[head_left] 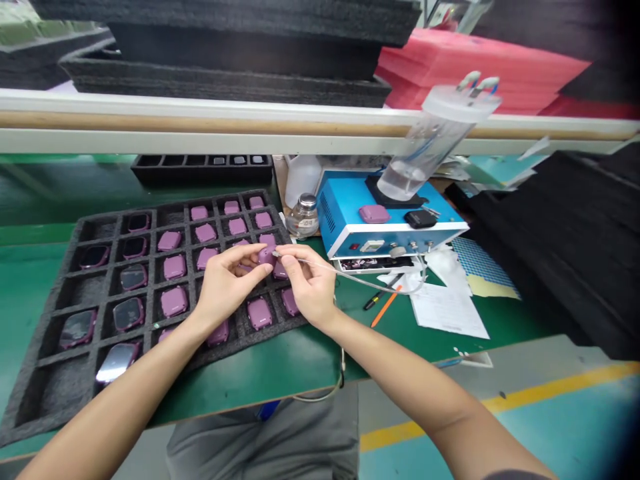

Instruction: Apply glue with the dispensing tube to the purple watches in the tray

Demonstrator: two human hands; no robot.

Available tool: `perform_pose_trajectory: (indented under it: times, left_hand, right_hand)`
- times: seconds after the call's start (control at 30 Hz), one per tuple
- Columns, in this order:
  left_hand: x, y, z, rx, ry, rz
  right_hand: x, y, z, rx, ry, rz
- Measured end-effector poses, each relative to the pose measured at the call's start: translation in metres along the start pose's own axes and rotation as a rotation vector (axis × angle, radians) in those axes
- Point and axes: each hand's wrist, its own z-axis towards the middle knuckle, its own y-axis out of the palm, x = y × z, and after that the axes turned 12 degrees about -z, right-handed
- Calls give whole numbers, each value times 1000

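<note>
My left hand [226, 279] pinches a small purple watch case [266, 253] between thumb and fingers, above the grey foam tray [81, 292]. In my right hand [314, 285] is the end of a thin clear tube [363, 278], its small tip close to the case; whether the two touch I cannot tell. Both hands are closed. Beneath them, tray compartments hold several purple cases, such as one purple watch case [259, 313] just below the left fingers. Dark-screened watches [129, 313] fill part of the tray's left side. My forearms hide some near compartments.
Right of the tray stands a blue control box [350, 200] bearing a tilted clear cylinder [425, 143]. Beside it are a glass bottle [303, 217], an orange pen [386, 307] and paper [447, 310]. Black foam [580, 233] is stacked at right; a shelf edge [200, 123] crosses above.
</note>
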Motion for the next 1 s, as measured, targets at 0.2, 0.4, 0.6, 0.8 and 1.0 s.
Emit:
perform_pose_trajectory:
  times: [0.2, 0.4, 0.6, 0.8, 1.0]
  left_hand:
    - [-1, 0, 0, 9, 5, 5]
    - [0, 0, 1, 13, 7, 9]
    - [-1, 0, 0, 17, -5, 7]
    - [-1, -1, 3, 5, 11, 2]
    - [5, 2, -2, -44, 16, 116]
  right_hand:
    - [1, -1, 0, -4, -7, 17]
    - [1, 0, 1, -2, -26, 42]
    - [0, 0, 1, -7, -13, 18]
    - [1, 1, 2, -2, -14, 6]
    - [0, -4, -6, -23, 3, -13]
